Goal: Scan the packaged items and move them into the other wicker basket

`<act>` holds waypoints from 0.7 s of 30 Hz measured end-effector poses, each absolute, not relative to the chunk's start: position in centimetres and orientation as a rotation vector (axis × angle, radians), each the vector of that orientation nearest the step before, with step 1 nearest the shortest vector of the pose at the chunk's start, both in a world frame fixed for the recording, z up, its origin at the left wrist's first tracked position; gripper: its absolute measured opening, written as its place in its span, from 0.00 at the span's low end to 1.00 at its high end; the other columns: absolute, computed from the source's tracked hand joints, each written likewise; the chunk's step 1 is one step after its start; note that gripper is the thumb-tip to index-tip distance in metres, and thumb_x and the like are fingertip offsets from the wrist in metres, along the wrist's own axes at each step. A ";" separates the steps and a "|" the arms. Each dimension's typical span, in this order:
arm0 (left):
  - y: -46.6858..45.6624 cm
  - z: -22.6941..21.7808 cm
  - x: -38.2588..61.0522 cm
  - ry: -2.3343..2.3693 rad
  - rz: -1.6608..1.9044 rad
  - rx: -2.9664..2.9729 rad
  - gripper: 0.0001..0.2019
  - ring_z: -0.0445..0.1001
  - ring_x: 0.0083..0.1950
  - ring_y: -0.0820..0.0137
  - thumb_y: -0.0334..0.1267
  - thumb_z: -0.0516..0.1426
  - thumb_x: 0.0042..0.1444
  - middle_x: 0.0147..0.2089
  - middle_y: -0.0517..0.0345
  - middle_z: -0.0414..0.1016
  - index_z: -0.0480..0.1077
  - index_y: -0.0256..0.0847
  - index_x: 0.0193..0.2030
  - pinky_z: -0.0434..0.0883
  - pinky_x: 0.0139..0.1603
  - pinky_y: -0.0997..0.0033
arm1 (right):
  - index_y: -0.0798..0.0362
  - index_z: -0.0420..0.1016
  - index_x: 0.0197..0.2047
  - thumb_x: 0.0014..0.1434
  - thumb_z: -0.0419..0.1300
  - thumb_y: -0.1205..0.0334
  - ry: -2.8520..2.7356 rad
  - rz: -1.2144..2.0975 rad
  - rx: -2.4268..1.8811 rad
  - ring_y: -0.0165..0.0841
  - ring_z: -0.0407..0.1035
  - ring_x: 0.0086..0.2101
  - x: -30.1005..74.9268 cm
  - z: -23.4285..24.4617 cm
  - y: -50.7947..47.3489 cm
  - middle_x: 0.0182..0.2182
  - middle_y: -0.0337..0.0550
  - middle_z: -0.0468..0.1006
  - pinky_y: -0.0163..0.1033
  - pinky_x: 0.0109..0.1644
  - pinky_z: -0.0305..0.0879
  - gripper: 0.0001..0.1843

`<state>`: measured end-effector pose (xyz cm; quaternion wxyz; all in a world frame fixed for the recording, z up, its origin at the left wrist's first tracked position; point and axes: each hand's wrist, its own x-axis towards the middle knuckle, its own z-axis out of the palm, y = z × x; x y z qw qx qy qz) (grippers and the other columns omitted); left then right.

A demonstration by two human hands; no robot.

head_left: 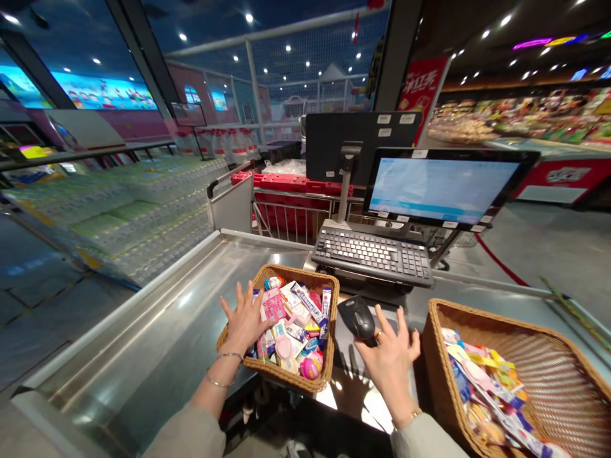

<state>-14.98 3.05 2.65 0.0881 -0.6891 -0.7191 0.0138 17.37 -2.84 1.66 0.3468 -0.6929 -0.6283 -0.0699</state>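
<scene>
Left hand [244, 321]: fingers spread wide at the basket's left side
Right hand [389, 356]: fingers wide, beside the scanner [356, 315]
Basket [285, 376]: lower centre of the frame; probably light, stiff; best held by opposite rims

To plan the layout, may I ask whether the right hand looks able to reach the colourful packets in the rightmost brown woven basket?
Probably yes: the packets lie exposed in the open-topped basket, though its left wall stands between them and the spread right hand.

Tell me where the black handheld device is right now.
In the head view, the black handheld device is right of centre, between the left wicker basket and the right hand, nearer than the keyboard.
</scene>
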 end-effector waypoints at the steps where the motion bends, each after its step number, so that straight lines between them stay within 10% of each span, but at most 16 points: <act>1: 3.5 2.7 -15.3 -2.115 0.058 -2.098 0.39 0.32 0.78 0.39 0.54 0.61 0.54 0.78 0.40 0.42 0.58 0.44 0.71 0.33 0.66 0.19 | 0.46 0.79 0.26 0.55 0.58 0.52 -1.630 -0.175 -1.799 0.55 0.50 0.67 17.3 1.6 -2.8 0.58 0.42 0.77 0.70 0.64 0.40 0.12; 21: 6.4 4.4 -19.2 -2.182 -0.020 -1.949 0.22 0.38 0.77 0.39 0.52 0.54 0.63 0.76 0.40 0.50 0.74 0.42 0.56 0.29 0.64 0.16 | 0.47 0.79 0.26 0.54 0.57 0.52 -1.598 -0.203 -1.789 0.55 0.51 0.67 16.7 1.2 -2.2 0.56 0.45 0.78 0.70 0.64 0.39 0.13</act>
